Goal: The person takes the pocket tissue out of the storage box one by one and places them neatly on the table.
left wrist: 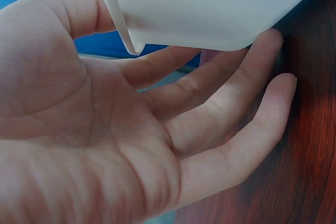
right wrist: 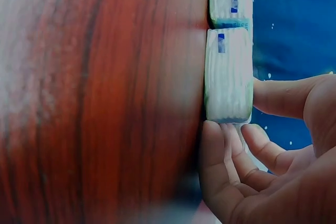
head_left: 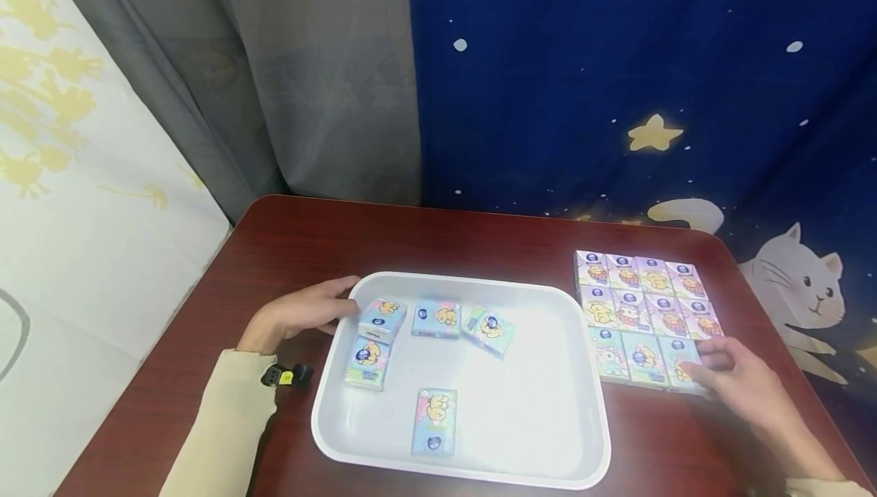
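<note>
At the upper left corner of the white plastic tray (head_left: 462,474), my left hand (head_left: 308,313) grips the rim. The left wrist view shows the thumb passing behind the rim of this tray (left wrist: 184,9), with the fingers of my left hand (left wrist: 131,114) against its outer wall and underside. On the right, my right hand (head_left: 743,383) holds the near right tissue pack (head_left: 678,364) of a block of packs, thumb on its top. The right wrist view shows that tissue pack (right wrist: 229,74) end-on, with the fingertips of my right hand (right wrist: 273,156) at its side.
Inside the tray lie several blue tissue packs, one alone near the front (head_left: 435,421) and two overlapping at the left (head_left: 368,364). Purple packs (head_left: 654,276) form the block's back rows. Curtains (head_left: 548,101) hang behind the dark red table (head_left: 384,230).
</note>
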`<state>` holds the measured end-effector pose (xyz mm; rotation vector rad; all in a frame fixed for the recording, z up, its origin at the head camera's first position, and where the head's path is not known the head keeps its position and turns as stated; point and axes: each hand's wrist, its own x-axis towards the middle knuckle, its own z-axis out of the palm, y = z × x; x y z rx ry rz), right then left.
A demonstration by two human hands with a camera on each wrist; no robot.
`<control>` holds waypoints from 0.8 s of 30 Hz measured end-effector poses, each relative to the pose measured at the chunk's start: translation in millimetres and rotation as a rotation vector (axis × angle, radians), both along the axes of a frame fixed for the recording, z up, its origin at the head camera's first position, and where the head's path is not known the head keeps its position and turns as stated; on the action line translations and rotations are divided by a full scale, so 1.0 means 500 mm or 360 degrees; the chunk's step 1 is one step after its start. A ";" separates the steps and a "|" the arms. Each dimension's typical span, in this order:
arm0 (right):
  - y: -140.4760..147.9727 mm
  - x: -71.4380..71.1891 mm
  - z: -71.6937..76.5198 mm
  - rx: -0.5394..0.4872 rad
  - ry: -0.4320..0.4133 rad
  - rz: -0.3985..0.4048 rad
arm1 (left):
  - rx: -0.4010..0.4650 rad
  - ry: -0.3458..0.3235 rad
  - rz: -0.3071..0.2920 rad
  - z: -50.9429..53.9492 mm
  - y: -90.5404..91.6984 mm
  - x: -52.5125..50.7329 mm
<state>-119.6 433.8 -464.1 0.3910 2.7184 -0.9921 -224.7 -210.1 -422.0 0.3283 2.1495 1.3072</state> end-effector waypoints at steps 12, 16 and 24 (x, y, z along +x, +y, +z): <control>-0.021 -0.015 0.023 0.0193 0.0207 0.0036 | 0.0001 0.0003 0.0003 -0.001 0.001 -0.001; -0.052 -0.022 0.049 0.0217 0.0305 0.0033 | 0.0002 0.0002 0.0001 -0.001 0.000 -0.001; -0.151 -0.045 0.109 0.0213 0.0424 0.0266 | 0.0007 0.0004 0.0002 -0.001 0.000 0.000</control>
